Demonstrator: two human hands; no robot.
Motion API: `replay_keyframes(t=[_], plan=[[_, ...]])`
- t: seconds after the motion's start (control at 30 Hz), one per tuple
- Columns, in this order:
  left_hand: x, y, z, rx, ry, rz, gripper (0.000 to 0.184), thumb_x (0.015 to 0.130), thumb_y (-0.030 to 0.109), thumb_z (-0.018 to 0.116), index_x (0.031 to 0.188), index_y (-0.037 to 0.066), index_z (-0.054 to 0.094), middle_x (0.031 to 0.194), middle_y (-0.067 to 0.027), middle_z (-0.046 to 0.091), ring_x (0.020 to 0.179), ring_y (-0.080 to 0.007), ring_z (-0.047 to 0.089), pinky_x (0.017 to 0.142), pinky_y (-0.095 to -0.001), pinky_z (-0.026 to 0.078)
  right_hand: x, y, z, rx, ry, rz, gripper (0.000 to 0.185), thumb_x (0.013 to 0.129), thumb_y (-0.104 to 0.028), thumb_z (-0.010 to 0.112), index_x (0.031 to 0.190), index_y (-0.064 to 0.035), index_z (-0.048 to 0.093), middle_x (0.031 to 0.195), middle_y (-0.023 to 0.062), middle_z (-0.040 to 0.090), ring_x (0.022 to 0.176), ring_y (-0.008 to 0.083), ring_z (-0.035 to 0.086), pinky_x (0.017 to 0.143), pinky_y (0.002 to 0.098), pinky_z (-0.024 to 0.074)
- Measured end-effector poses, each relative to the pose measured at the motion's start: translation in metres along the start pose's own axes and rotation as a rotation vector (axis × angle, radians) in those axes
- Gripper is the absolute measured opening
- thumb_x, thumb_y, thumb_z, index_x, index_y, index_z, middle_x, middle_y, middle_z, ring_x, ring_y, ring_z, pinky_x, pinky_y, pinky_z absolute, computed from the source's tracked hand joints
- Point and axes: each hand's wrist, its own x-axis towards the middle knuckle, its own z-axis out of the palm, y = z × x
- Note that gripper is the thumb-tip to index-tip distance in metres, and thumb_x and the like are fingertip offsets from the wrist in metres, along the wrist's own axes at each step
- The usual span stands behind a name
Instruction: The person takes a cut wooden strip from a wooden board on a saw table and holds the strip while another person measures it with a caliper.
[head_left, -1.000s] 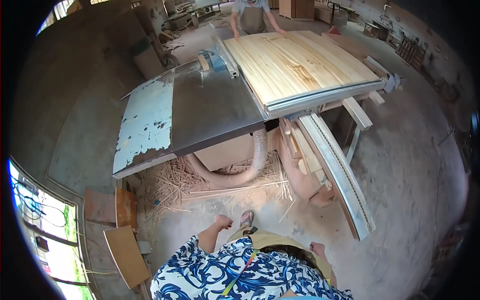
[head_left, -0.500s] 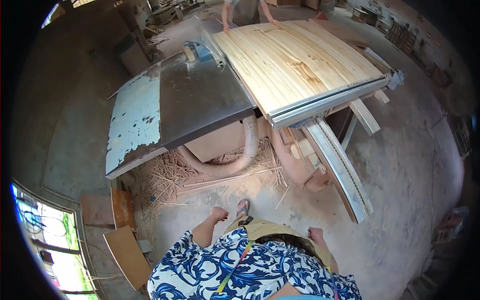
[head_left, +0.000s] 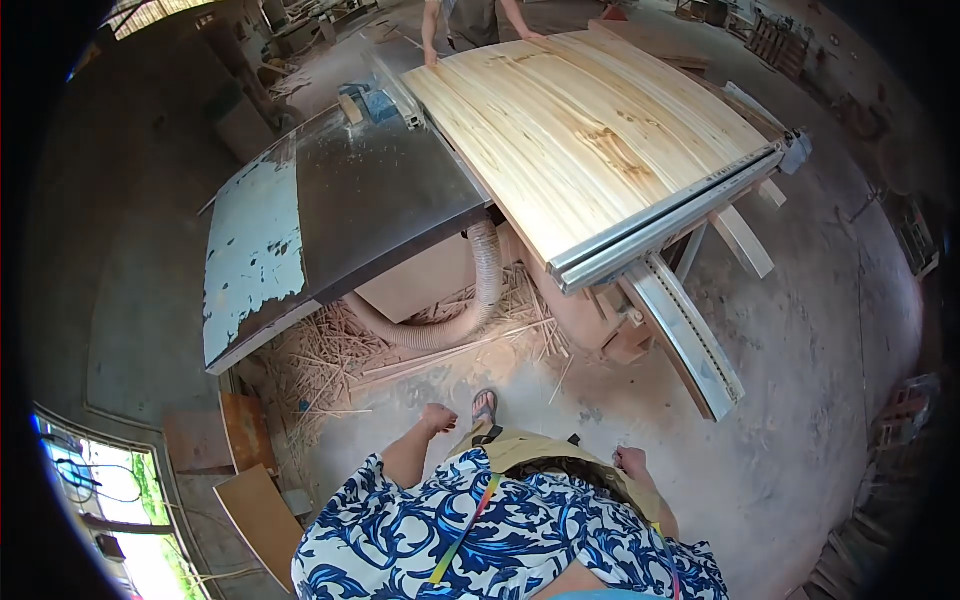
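My left hand [head_left: 438, 419] hangs beside the apron with its fingers curled in, and no object shows in it. On the other side my right hand [head_left: 631, 461] is also closed, held low by my hip with nothing visible in it. Neither hand touches the saw. Ahead of me, a wide pale wood panel [head_left: 585, 130] lies on the sliding side of a table saw [head_left: 385, 190]. A metal fence [head_left: 670, 220] runs along the panel's near edge. At the far edge, a co-worker's hands [head_left: 431, 57] rest on the panel.
A rail [head_left: 690, 340] juts from the saw towards my right. Below the table hang a ribbed dust hose [head_left: 440, 335] and piled wood offcuts [head_left: 325, 350]. Boards [head_left: 255, 515] lean at lower left, near a bright window [head_left: 110, 490].
The panel and fence have slid towards me along the rail, and the co-worker's hands stay at its far edge. My view has shifted slightly; both my hands remain low and closed.
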Motion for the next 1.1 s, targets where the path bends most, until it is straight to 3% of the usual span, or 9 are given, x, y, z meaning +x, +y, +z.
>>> replay_keyframes(t=[0.43, 0.57, 0.7, 0.83, 0.9, 0.97, 1.03, 1.1], plan=[[0.049, 0.057, -0.048, 0.009, -0.05, -0.035, 0.015, 0.076, 0.014, 0.064, 0.081, 0.0, 0.064, 0.079, -0.01, 0.065, 0.065, -0.0213, 0.065, 0.053, -0.0322, 0.052, -0.014, -0.05, 0.051, -0.139, 0.05, -0.044, 0.015, 0.08, -0.01, 0.054, 0.067, -0.0031, 0.052, 0.052, 0.0037, 0.046, 0.039, 0.0136, 0.042, 0.034, 0.0267, 0.0367], [0.077, 0.095, -0.077, -0.082, -0.02, -0.018, 0.016, 0.078, 0.015, 0.062, 0.084, 0.0, 0.063, 0.081, -0.0106, 0.065, 0.065, -0.0214, 0.065, 0.053, -0.0322, 0.052, 0.006, -0.045, 0.064, -0.338, -0.068, -0.377, 0.013, 0.08, -0.009, 0.054, 0.069, -0.0019, 0.053, 0.052, 0.0045, 0.046, 0.039, 0.0144, 0.043, 0.035, 0.0273, 0.0365], [0.097, 0.136, -0.103, -0.119, 0.003, 0.043, 0.019, 0.082, 0.02, 0.06, 0.084, 0.001, 0.061, 0.078, -0.0108, 0.064, 0.063, -0.0212, 0.064, 0.052, -0.0316, 0.051, -0.001, -0.062, 0.099, -0.196, -0.002, -0.161, 0.013, 0.079, -0.009, 0.054, 0.069, -0.0014, 0.054, 0.052, 0.0049, 0.046, 0.04, 0.0152, 0.044, 0.036, 0.0278, 0.0364], [0.113, 0.18, -0.119, -0.337, -0.004, 0.071, 0.027, 0.086, 0.028, 0.055, 0.082, 0.002, 0.057, 0.073, -0.0102, 0.063, 0.06, -0.0199, 0.063, 0.048, -0.0304, 0.048, -0.002, -0.077, 0.124, -0.264, 0.031, -0.165, 0.015, 0.08, -0.01, 0.055, 0.068, -0.0019, 0.054, 0.051, 0.005, 0.046, 0.04, 0.0156, 0.045, 0.036, 0.0278, 0.0355], [0.129, 0.211, -0.136, -0.603, 0.027, 0.105, 0.034, 0.09, 0.036, 0.049, 0.085, 0.003, 0.053, 0.069, -0.0094, 0.06, 0.057, -0.0184, 0.061, 0.046, -0.03, 0.046, 0.009, -0.078, 0.138, -0.327, 0.003, -0.271, 0.016, 0.08, -0.011, 0.055, 0.067, -0.0019, 0.054, 0.051, 0.0051, 0.047, 0.039, 0.0159, 0.045, 0.036, 0.0281, 0.0351], [0.148, 0.237, -0.158, -0.835, -0.174, 0.204, 0.042, 0.09, 0.044, 0.045, 0.087, 0.003, 0.051, 0.066, -0.0097, 0.06, 0.058, -0.019, 0.061, 0.048, -0.0295, 0.046, 0.013, -0.077, 0.143, -0.367, -0.006, -0.322, 0.017, 0.08, -0.012, 0.056, 0.067, -0.0019, 0.054, 0.051, 0.0052, 0.047, 0.039, 0.0161, 0.045, 0.036, 0.0282, 0.0349], [0.209, 0.247, -0.19, -0.945, -0.412, 0.353, 0.055, 0.089, 0.052, 0.043, 0.1, -0.002, 0.048, 0.08, -0.0165, 0.061, 0.072, -0.0247, 0.064, 0.06, -0.0335, 0.052, 0.014, -0.084, 0.154, -0.303, -0.007, -0.289, 0.019, 0.081, -0.014, 0.056, 0.068, -0.001, 0.055, 0.052, 0.0061, 0.049, 0.039, 0.0163, 0.046, 0.036, 0.0286, 0.0349], [0.13, 0.334, -0.2, -0.976, -0.102, 0.238, 0.063, 0.088, 0.057, 0.04, 0.111, -0.002, 0.036, 0.109, -0.0245, 0.054, 0.095, -0.0344, 0.059, 0.08, -0.0424, 0.052, 0.012, -0.096, 0.165, -0.28, 0.001, -0.271, 0.02, 0.082, -0.015, 0.056, 0.068, -0.0006, 0.056, 0.052, 0.0066, 0.05, 0.04, 0.0164, 0.047, 0.036, 0.0289, 0.0348]])
